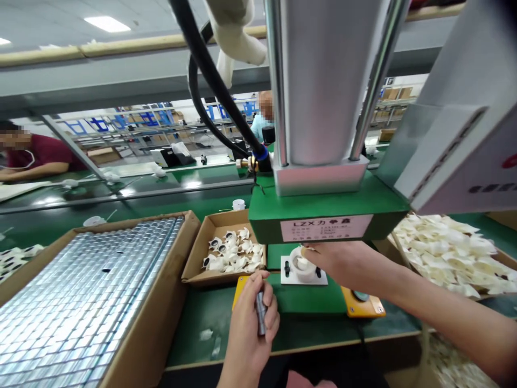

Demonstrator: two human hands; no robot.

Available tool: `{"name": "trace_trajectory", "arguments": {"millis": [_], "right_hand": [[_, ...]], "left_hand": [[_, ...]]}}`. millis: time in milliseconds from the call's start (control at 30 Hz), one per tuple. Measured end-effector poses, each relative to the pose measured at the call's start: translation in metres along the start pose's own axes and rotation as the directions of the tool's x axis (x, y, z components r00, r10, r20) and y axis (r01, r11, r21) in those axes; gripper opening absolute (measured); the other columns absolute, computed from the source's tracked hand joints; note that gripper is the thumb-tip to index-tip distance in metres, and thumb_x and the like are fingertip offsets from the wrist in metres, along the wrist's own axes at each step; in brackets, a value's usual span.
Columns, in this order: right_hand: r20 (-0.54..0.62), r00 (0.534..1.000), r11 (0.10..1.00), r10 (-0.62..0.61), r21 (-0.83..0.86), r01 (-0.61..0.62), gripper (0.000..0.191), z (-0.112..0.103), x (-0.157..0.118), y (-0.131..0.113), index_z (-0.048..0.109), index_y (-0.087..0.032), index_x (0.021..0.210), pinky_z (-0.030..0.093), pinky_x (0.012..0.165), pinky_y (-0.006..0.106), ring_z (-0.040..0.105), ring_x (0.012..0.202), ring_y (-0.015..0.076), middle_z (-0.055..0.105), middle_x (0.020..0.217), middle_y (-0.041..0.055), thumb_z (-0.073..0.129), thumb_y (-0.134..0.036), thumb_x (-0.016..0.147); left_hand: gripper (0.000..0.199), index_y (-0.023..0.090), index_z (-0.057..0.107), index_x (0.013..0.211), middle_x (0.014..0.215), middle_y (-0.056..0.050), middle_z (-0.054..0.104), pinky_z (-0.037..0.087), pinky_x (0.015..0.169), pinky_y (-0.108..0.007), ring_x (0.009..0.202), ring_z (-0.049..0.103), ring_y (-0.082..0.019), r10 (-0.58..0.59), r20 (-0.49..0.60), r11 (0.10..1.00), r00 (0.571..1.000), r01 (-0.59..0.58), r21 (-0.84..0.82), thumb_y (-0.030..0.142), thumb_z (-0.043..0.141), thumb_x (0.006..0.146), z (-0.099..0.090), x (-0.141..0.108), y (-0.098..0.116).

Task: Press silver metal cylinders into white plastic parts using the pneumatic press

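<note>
My left hand [253, 318] is closed round a short grey metal cylinder [260, 313], in front of the press. At the round white fixture [304, 269] under the green press head [323, 215] is my right hand [337, 258]. Its fingertips reach the fixture's far rim, partly hidden behind the hand and the press head. A small white plastic piece [302, 263] sits inside the fixture; I cannot make out whether my fingers grip it. The fixture stands on a white plate [289, 278] with black fasteners.
On the left a cardboard box [161, 318] holds rows of metal cylinders. Behind my left hand a smaller carton [193, 269] contains white plastic parts. More white parts [448, 248] fill a box at right. Orange button boxes [365, 308] flank the press base. Two people sit beyond the bench.
</note>
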State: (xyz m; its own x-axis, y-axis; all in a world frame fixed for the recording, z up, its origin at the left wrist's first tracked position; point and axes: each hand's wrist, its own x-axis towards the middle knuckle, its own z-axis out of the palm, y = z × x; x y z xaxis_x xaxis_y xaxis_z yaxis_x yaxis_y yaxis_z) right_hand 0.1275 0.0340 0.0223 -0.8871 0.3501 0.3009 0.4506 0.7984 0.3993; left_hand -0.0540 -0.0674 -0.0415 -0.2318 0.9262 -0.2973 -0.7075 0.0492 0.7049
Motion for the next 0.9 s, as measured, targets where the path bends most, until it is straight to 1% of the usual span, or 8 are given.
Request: {"name": "trace_trajectory", "arguments": {"millis": [200, 300, 367, 567, 667, 733, 833, 900], "right_hand": [[0.025, 1.0, 0.999, 0.014, 0.051, -0.015, 0.014, 0.013, 0.002, -0.008, 0.052, -0.021, 0.085, 0.036, 0.069, 0.03, 0.05, 0.08, 0.0189, 0.057, 0.084, 0.0041, 0.044, -0.01, 0.082], [0.009, 0.998, 0.998, 0.065, 0.004, -0.065, 0.013, 0.014, 0.0, -0.006, 0.052, -0.02, 0.085, 0.036, 0.074, 0.032, 0.051, 0.085, 0.0202, 0.056, 0.086, 0.0053, 0.044, -0.01, 0.083], [-0.007, 0.998, 0.998, 0.07, 0.0, -0.07, 0.013, 0.013, -0.002, -0.003, 0.053, -0.02, 0.088, 0.037, 0.076, 0.032, 0.052, 0.089, 0.0203, 0.056, 0.091, 0.0057, 0.046, -0.01, 0.082], [-0.004, 0.997, 0.991, 0.08, 0.107, -0.079, 0.018, 0.018, -0.004, 0.0, 0.059, -0.021, 0.09, 0.04, 0.075, 0.03, 0.055, 0.088, 0.0186, 0.059, 0.084, 0.0047, 0.042, -0.014, 0.087], [-0.042, 0.986, 0.958, 0.163, 0.247, -0.148, 0.023, 0.024, -0.001, 0.0, 0.063, -0.022, 0.097, 0.041, 0.074, 0.027, 0.057, 0.088, 0.0171, 0.062, 0.086, 0.0044, 0.042, -0.019, 0.088], [-0.031, 0.97, 0.928, 0.241, 0.302, -0.221, 0.023, 0.028, 0.001, 0.001, 0.063, -0.022, 0.098, 0.041, 0.071, 0.027, 0.058, 0.084, 0.0173, 0.063, 0.084, 0.0038, 0.042, -0.025, 0.088], [0.021, 0.941, 0.903, 0.339, 0.274, -0.331, 0.026, 0.032, 0.002, 0.002, 0.064, -0.021, 0.096, 0.041, 0.065, 0.029, 0.058, 0.075, 0.0188, 0.064, 0.082, 0.005, 0.042, -0.033, 0.088], [0.052, 0.928, 0.891, 0.369, 0.264, -0.369, 0.028, 0.033, 0.002, 0.002, 0.064, -0.022, 0.098, 0.042, 0.065, 0.03, 0.059, 0.076, 0.0194, 0.065, 0.086, 0.0063, 0.042, -0.037, 0.089]], "left_hand": [[0.012, 0.02, 0.056, 0.088, 0.056, 0.007, 0.041, 0.022, 0.024, -0.013, 0.032, 0.028, -0.003, 0.009, -0.024, 1.0, 1.0, -0.008, 0.028, 0.031, 0.056, 0.084, -0.006, 0.001, -0.002], [0.013, 0.02, 0.057, 0.088, 0.056, 0.007, 0.041, 0.022, 0.024, -0.013, 0.033, 0.028, -0.003, 0.023, -0.017, 0.999, 1.0, -0.022, 0.049, 0.032, 0.056, 0.084, -0.005, 0.0, -0.001], [0.013, 0.02, 0.057, 0.088, 0.056, 0.007, 0.041, 0.021, 0.024, -0.013, 0.033, 0.028, -0.003, 0.028, -0.018, 0.998, 0.999, -0.027, 0.055, 0.032, 0.056, 0.084, -0.004, 0.0, -0.001], [0.015, 0.02, 0.056, 0.089, 0.056, 0.008, 0.04, 0.021, 0.024, -0.013, 0.033, 0.028, -0.003, 0.02, -0.022, 0.997, 1.0, -0.018, 0.074, 0.034, 0.056, 0.084, -0.004, 0.0, -0.003], [0.015, 0.02, 0.056, 0.088, 0.056, 0.008, 0.04, 0.021, 0.024, -0.013, 0.033, 0.028, -0.003, 0.026, -0.024, 0.996, 0.999, -0.023, 0.091, 0.034, 0.056, 0.084, -0.005, 0.001, -0.003], [0.014, 0.021, 0.055, 0.088, 0.055, 0.008, 0.041, 0.021, 0.024, -0.013, 0.032, 0.028, -0.003, 0.036, -0.027, 0.993, 0.999, -0.033, 0.116, 0.035, 0.056, 0.083, -0.006, 0.002, -0.004], [0.015, 0.022, 0.054, 0.087, 0.055, 0.009, 0.042, 0.021, 0.024, -0.014, 0.03, 0.027, -0.003, 0.055, -0.018, 0.977, 0.998, -0.05, 0.209, 0.036, 0.054, 0.084, -0.004, 0.005, -0.006], [0.015, 0.022, 0.054, 0.088, 0.055, 0.009, 0.043, 0.02, 0.025, -0.014, 0.029, 0.027, -0.003, 0.077, -0.015, 0.954, 0.997, -0.07, 0.292, 0.037, 0.053, 0.084, 0.0, 0.006, -0.008]]}}
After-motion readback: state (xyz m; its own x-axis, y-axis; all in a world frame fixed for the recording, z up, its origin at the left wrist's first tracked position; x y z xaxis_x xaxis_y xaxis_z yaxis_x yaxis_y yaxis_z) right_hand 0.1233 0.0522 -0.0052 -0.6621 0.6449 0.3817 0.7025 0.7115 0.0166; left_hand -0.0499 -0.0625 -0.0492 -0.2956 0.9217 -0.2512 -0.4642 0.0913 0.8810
